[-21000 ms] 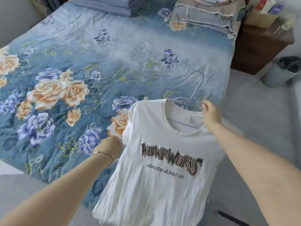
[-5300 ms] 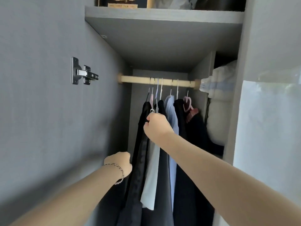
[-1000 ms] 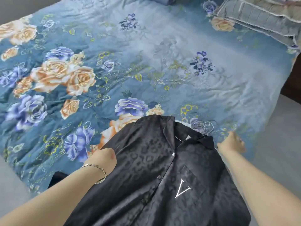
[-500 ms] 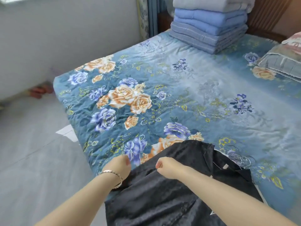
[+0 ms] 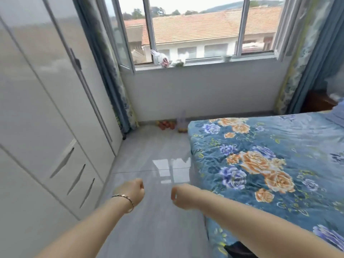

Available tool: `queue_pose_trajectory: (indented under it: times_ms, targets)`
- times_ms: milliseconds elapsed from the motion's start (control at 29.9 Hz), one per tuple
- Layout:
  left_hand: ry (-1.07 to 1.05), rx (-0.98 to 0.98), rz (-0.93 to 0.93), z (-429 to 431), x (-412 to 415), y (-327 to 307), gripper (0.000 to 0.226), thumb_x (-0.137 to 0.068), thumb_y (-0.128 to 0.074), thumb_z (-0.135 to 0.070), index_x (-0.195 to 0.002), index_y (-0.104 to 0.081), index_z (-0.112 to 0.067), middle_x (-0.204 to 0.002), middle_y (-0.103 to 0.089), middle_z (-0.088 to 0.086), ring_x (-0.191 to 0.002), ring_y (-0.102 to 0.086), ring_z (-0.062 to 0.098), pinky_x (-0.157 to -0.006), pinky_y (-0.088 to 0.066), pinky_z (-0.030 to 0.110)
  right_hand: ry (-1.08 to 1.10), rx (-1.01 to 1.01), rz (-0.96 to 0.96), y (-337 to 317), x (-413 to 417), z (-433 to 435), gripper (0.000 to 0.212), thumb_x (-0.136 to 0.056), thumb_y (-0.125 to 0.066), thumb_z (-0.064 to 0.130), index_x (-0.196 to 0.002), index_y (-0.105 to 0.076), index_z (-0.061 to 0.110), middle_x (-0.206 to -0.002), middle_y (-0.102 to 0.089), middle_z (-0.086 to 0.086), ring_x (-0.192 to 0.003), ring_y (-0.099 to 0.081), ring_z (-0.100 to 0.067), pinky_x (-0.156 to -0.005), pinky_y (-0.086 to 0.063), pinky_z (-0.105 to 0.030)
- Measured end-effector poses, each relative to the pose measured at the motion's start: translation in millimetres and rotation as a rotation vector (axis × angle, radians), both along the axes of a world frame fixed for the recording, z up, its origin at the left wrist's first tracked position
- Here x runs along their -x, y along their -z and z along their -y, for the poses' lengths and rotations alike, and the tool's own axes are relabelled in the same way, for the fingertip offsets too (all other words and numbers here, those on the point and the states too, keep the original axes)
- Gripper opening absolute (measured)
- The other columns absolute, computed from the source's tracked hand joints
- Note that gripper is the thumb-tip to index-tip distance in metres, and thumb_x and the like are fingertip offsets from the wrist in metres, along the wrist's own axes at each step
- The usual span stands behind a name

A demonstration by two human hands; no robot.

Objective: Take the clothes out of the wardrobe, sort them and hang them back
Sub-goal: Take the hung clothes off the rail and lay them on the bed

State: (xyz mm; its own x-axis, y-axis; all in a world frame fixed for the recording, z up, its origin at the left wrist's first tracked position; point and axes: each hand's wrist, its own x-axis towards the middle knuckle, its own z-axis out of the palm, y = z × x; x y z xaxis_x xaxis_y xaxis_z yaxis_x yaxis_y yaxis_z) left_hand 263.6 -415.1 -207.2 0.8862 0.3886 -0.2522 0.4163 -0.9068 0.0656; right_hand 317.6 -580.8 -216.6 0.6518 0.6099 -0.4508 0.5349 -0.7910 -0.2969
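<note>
My left hand (image 5: 133, 190), with a bracelet on the wrist, hangs over the grey floor with its fingers curled into a loose fist and nothing in it. My right hand (image 5: 181, 196) is beside it, also curled shut and empty, just left of the bed's edge. The white wardrobe (image 5: 37, 118) stands along the left with its doors closed. Only a dark corner of the black shirt (image 5: 239, 248) shows at the bottom, under my right forearm, at the edge of the floral bed (image 5: 270, 164).
Glossy grey floor tiles (image 5: 154, 164) run between wardrobe and bed. A window (image 5: 195, 28) with blue curtains faces me. Red items and a clear bottle (image 5: 181, 123) lie on the floor under the window. Three slanted drawer handles (image 5: 78, 177) mark the wardrobe's lower part.
Both hands have let go of the black shirt on the bed. My view has swung left, from the bed towards the window and the wardrobe, and my hands now hang over the floor.
</note>
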Motion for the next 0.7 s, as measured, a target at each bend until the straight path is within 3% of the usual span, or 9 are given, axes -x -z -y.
queue_pose_trajectory:
  times_ms: [67, 167, 301, 469, 636, 703]
  targets:
    - [-0.089, -0.028, 0.029, -63, 26, -19, 0.027, -0.092, -0.037, -0.019, -0.110, -0.058, -0.022, -0.118, -0.062, 0.003, -0.108, -0.059, 0.024, -0.083, -0.044, 0.027, -0.121, 0.017, 0.075, -23, 5, -68, 0.034, -0.095, -0.038, 0.011, -0.123, -0.055, 0.005, -0.128, -0.055, -0.015, -0.116, -0.054, -0.032, -0.095, -0.047, -0.035]
    - [-0.260, -0.035, 0.085, -148, 67, -49, 0.026, -0.090, -0.039, -0.020, -0.106, -0.059, -0.022, -0.117, -0.063, 0.004, -0.108, -0.059, 0.024, -0.084, -0.045, 0.027, -0.260, -0.023, 0.202, -63, 20, -161, 0.034, -0.095, -0.037, 0.013, -0.124, -0.054, 0.010, -0.126, -0.055, -0.011, -0.106, -0.055, -0.029, -0.076, -0.045, -0.026]
    - [-0.485, -0.072, 0.136, -234, 130, -87, 0.027, -0.091, -0.039, -0.018, -0.108, -0.059, -0.021, -0.118, -0.063, 0.004, -0.110, -0.059, 0.024, -0.084, -0.045, 0.025, -0.481, -0.087, 0.288, -110, 54, -273, 0.034, -0.096, -0.035, 0.014, -0.126, -0.050, 0.010, -0.128, -0.054, -0.010, -0.114, -0.053, -0.031, -0.090, -0.044, -0.035]
    - [-0.747, -0.129, 0.194, -308, 204, -135, 0.018, -0.090, -0.037, -0.016, -0.093, -0.052, -0.026, -0.114, -0.062, 0.002, -0.105, -0.059, 0.024, -0.077, -0.040, 0.024, -0.778, -0.210, 0.481, -164, 103, -392, 0.033, -0.094, -0.038, 0.013, -0.122, -0.054, 0.013, -0.127, -0.056, -0.009, -0.116, -0.055, -0.028, -0.091, -0.045, -0.033]
    - [-1.012, -0.233, 0.283, -351, 273, -181, 0.019, -0.088, -0.034, -0.010, -0.084, -0.050, -0.020, -0.089, -0.056, 0.001, -0.079, -0.054, 0.022, -0.068, -0.040, 0.026, -1.069, -0.326, 0.543, -213, 158, -485, 0.033, -0.096, -0.036, 0.012, -0.122, -0.056, 0.012, -0.129, -0.055, -0.007, -0.118, -0.054, -0.028, -0.093, -0.046, -0.031]
    - [-1.114, -0.277, 0.288, -359, 302, -196, 0.018, -0.089, -0.034, -0.012, -0.082, -0.049, -0.020, -0.086, -0.054, -0.002, -0.077, -0.052, 0.020, -0.067, -0.038, 0.025, -1.196, -0.353, 0.516, -229, 184, -515, 0.034, -0.097, -0.034, 0.011, -0.124, -0.055, 0.008, -0.130, -0.053, -0.009, -0.118, -0.053, -0.029, -0.093, -0.045, -0.030]
